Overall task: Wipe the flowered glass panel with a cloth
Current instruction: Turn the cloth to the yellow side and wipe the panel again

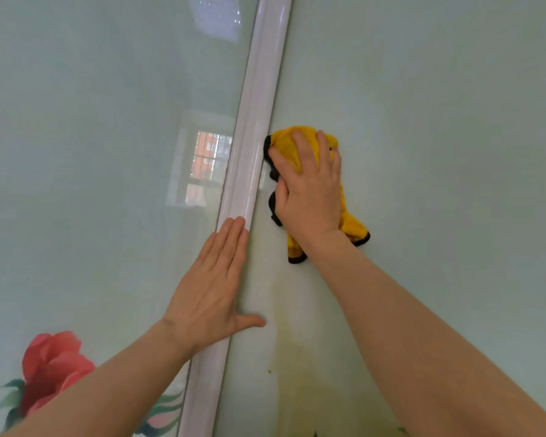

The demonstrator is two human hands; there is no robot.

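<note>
The glass (438, 121) was the biggest thing. It was pale green and filled almost the whole view. A shiny white bar (252, 146) ran down it on a slant and cut it into a left part and a right part. A red flower (52, 367) with green leaves was painted low on the left part. A window (208, 156) showed as a shine in the left part, just beside the bar. A faint yellow smear (284, 351) ran down the right part, below the cloth.

Two bare arms reached up from the bottom. The left hand (212, 288) lay flat with straight fingers held together. It pressed on the left part and the bar, and its thumb stuck out to the right across the bar.

The right hand (309, 190) pressed the cloth (300, 140) against the right part, just beside the bar. Its fingers bent over the bunched cloth and held it. The cloth was yellow with a black edge, and its ends poked out above the fingers and below the wrist.
</note>
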